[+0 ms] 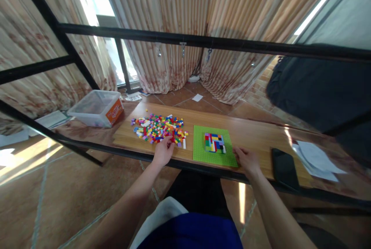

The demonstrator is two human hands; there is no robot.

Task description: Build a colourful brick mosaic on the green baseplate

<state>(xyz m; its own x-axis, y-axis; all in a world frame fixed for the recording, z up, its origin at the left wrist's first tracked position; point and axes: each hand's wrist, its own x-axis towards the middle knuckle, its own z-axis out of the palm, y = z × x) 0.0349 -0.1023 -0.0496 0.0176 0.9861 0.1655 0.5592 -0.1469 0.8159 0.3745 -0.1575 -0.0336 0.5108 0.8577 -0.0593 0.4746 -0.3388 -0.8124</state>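
Observation:
My left hand point(164, 151) is at the near edge of a loose pile of small coloured toy bricks point(156, 127). Its thumb and forefinger are pinched around what looks like a red brick point(173, 139). A green studded baseplate point(199, 154) lies to the right of the pile. On it sits a low, roughly square build of multicoloured bricks point(214, 142), with a white brick at its near right corner. My right hand point(246, 159) is at the baseplate's right edge, its fingers curled and closed against that edge. The undersides of those fingers are hidden.
A clear plastic box point(97, 108) with an orange label stands left of the wooden board point(179, 111). A black phone-like slab point(284, 167) and white papers point(317, 158) lie to the right. A dark metal bar point(185, 40) crosses beyond the table, before curtains.

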